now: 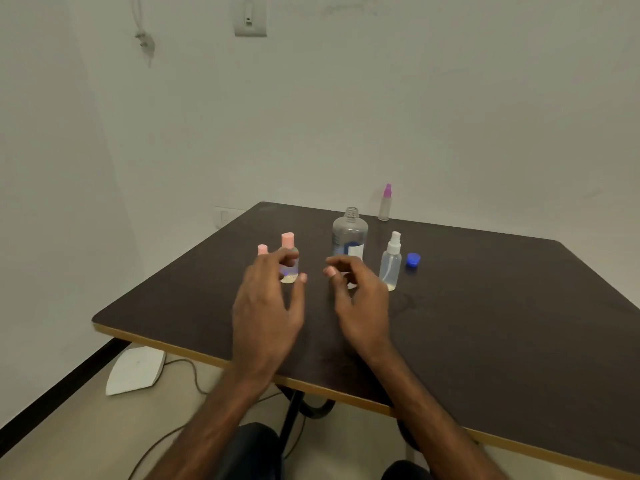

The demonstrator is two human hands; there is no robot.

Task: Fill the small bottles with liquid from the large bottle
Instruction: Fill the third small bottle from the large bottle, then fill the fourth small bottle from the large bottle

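large bottle (349, 233) stands uncapped on the table (485, 306), just beyond our right hand (362, 306); left hand (266, 306) hovers in front of the pink-capped small bottle (290, 263). both hands loosely spread, holding nothing. we judge the large bottle light, squeezable plastic: take it mid-body, gently.

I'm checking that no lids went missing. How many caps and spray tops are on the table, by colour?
Pink plastic caps: 2
White plastic spray top: 1
Purple plastic spray top: 1
Loose blue plastic screw cap: 1
Total: 5
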